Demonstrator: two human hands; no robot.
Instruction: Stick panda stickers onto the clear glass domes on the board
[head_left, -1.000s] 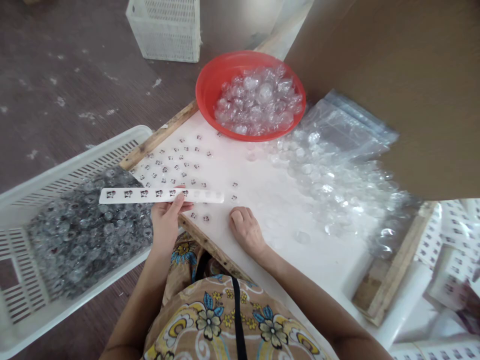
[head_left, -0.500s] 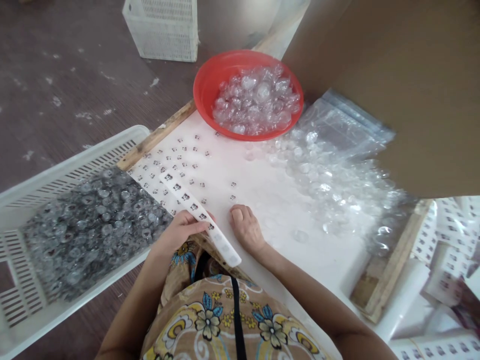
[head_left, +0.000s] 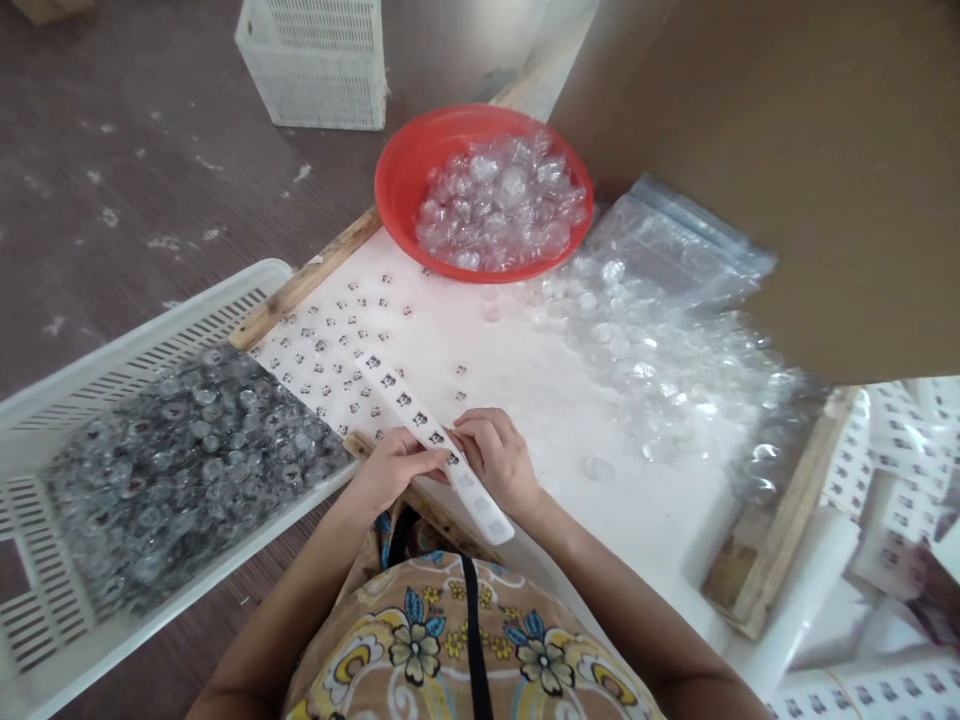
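A white sticker strip (head_left: 420,418) with small dark printed figures slants across in front of me, blank toward its lower end. My left hand (head_left: 397,468) pinches it at mid-length, thumb on top. Curled against the strip's right edge are the fingers of my right hand (head_left: 501,460); the fingertips are partly hidden, and I cannot make out what is between them. Beneath lies a white work surface (head_left: 517,370), with many small printed figures (head_left: 330,345) scattered over its left part. Clear round pieces (head_left: 660,370) are spread across its right side.
A red basin (head_left: 397,190) of clear pieces stands at the back. To the left, a white slotted basket (head_left: 247,285) holds many clear round pieces. A zip bag (head_left: 667,245), a brown cardboard panel (head_left: 787,190) and rolled sticker sheets (head_left: 810,580) lie to the right.
My right hand has come up from the table surface to the strip's edge. My left hand and the strip have shifted slightly to the right.
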